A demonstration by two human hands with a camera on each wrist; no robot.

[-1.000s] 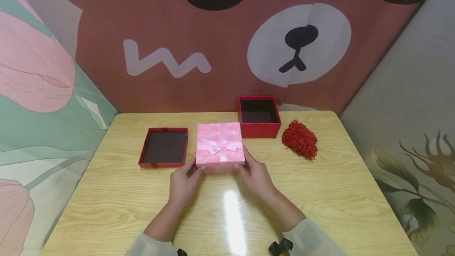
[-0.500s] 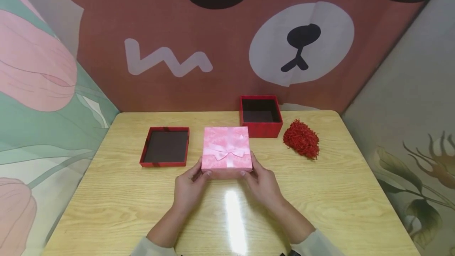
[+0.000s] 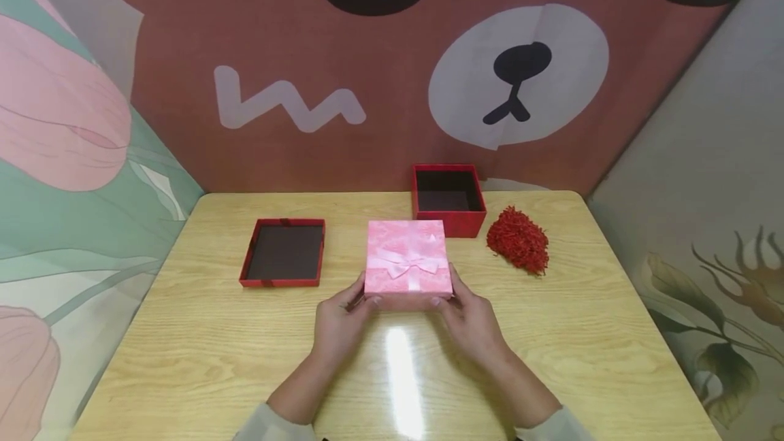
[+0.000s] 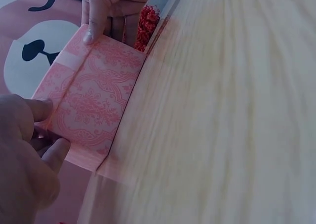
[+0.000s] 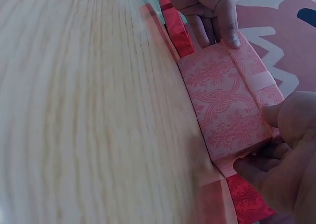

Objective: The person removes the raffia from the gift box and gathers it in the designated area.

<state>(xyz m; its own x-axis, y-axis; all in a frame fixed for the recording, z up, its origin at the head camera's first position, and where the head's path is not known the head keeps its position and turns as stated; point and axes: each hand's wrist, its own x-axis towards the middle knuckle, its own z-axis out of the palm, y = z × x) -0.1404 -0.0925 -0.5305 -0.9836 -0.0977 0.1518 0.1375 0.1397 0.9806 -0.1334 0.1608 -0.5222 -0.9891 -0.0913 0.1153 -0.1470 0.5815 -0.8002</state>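
Observation:
A pink patterned gift box (image 3: 407,260), its lid tied with a pale pink bow, sits at the middle of the table in the head view. My left hand (image 3: 344,325) grips its left side, thumb on the front face. On the opposite side my right hand (image 3: 474,322) holds it the same way. Both wrist views show the box's patterned side (image 4: 98,93) with its lower edge right at the wood surface. The left hand's fingers (image 4: 54,155) wrap the near corner in the left wrist view. In the right wrist view, the right thumb (image 5: 273,114) lies against the lid.
Behind the pink box stands an open red box (image 3: 450,224), dark inside. A red lid (image 3: 278,284) lies upturned at the left. Red shredded paper (image 3: 518,240) is heaped at the right. A wall with a bear picture (image 3: 392,121) borders the table's (image 3: 184,332) back edge.
Both hands have moved the pink gift box to the right and slightly toward me, keeping their grip on it. The red box, red lid and shredded paper stay in place.

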